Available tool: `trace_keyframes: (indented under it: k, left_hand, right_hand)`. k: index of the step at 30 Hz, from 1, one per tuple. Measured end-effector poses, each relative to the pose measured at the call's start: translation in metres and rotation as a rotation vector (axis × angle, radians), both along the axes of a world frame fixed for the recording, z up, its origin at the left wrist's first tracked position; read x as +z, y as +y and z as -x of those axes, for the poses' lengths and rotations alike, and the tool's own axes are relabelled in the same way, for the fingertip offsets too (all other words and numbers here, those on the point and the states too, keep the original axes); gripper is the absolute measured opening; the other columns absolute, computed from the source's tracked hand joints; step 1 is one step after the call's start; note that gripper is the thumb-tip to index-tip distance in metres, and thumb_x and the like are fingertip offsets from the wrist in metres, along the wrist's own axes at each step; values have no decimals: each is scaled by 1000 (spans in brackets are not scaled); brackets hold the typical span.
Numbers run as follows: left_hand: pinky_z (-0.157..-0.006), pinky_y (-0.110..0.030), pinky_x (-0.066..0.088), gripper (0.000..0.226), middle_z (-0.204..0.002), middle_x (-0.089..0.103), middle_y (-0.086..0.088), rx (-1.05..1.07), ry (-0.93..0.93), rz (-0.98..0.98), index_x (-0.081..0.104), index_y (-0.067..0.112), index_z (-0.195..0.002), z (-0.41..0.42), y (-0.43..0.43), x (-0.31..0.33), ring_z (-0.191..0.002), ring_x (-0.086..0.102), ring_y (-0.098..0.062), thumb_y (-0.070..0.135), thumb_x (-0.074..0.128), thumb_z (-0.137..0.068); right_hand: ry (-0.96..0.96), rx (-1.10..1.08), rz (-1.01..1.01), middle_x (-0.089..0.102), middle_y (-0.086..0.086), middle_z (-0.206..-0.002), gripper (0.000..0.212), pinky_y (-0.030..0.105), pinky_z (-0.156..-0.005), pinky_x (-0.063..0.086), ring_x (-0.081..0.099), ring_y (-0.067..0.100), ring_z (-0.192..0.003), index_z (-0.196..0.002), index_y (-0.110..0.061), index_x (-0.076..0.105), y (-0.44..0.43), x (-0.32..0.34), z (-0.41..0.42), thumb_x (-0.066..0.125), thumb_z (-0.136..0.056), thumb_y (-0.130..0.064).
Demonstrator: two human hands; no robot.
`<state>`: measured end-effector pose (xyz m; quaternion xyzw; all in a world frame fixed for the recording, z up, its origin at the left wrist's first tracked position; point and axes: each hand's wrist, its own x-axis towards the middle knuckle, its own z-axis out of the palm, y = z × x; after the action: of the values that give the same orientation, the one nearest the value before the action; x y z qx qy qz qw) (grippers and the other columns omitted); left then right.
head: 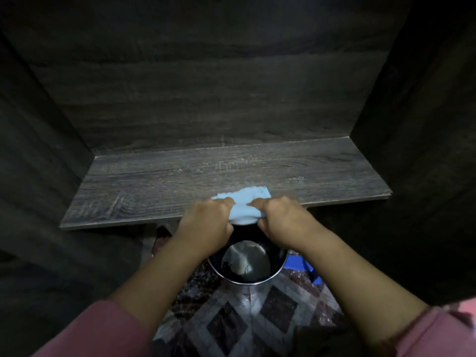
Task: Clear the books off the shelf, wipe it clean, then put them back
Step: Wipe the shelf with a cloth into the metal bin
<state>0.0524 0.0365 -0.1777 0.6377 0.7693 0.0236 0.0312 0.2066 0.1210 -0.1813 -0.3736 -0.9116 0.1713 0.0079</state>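
Note:
A dark wood-grain shelf (180,176) runs across the middle of the view and carries no books. A light blue cloth (244,206) hangs over its front edge near the middle. My left hand (206,225) grips the cloth's left end and my right hand (280,220) grips its right end. Both hands are held just in front of the shelf edge, above a steel bucket. The cloth is bunched between the two fists. No books are in view.
A shiny steel bucket (277,266) stands on the patterned floor (231,318) right below my hands. A blue object (301,266) lies on the floor to its right. Dark wooden panels (38,176) enclose the shelf on the left, right and back.

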Motion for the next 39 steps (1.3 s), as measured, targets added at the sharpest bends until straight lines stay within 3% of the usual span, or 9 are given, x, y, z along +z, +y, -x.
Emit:
trace_keyframes:
  k: [4,9,13,19,24,29,32,35,39]
  left_hand:
    - [-80,-32,43,32,-114,63,-2,-35,-48,61,52,23,-117,-25,-39,8,-104,58,-24,33,51,-87]
    - [-83,-40,49,74,-121,58,-6,-144,102,-311,54,11,-126,-48,-48,38,-110,55,-26,43,73,-62]
    - [-61,-36,44,22,-78,57,-2,-281,254,-526,60,15,-95,-62,-30,81,-70,57,-26,17,58,-73]
    - [-57,-33,51,29,-74,63,-3,-381,237,-603,64,12,-88,-98,-1,170,-65,63,-26,10,76,-61]
    - [-54,-33,46,30,-74,64,-7,-447,398,-766,64,10,-87,-125,20,260,-63,62,-29,12,78,-61]
    - [-51,-35,44,21,-74,64,-11,-436,707,-967,61,7,-88,-134,67,349,-64,62,-31,10,43,-79]
    - [-77,-45,49,32,-109,63,-22,-366,697,-844,53,-1,-121,-130,102,374,-99,62,-37,9,51,-91]
    - [-114,-43,28,77,-153,28,-21,-293,629,-487,11,2,-152,-126,129,376,-143,25,-32,40,50,-97]
    - [-111,-47,31,60,-153,31,-17,-294,526,-282,15,8,-153,-116,152,354,-140,30,-31,34,35,-103]
  right_hand:
    - [6,-18,128,66,12,-107,28,35,-79,50,62,33,-100,-115,-25,57,-31,13,-33,55,-88,-29]
    - [154,-107,130,63,11,-95,16,44,-74,51,60,30,-85,-106,-22,46,-44,64,-67,48,-91,-26]
    - [212,-98,84,62,6,-101,20,43,-78,49,60,27,-91,-112,-25,45,-46,115,-97,47,-92,-25]
    - [138,-22,-441,47,-4,-141,85,37,-105,37,47,20,-125,-149,-28,25,-47,184,-126,65,-77,-47]
    - [210,-92,-788,60,3,-117,44,41,-79,51,60,28,-105,-130,-24,48,-11,264,-148,58,-87,-25]
    - [379,-132,-1041,61,13,-110,37,48,-72,49,58,38,-100,-124,-15,52,49,341,-149,55,-87,-15]
    - [378,-154,-1132,61,16,-115,38,46,-75,47,57,39,-103,-128,-10,52,85,363,-139,54,-90,-13]
    - [353,-82,-1144,63,21,-117,38,46,-84,48,59,40,-106,-125,-4,57,122,355,-130,54,-87,-8]
    - [142,-182,-698,38,18,-150,58,50,-115,25,33,39,-139,-147,-28,37,171,337,-118,50,-91,-22]
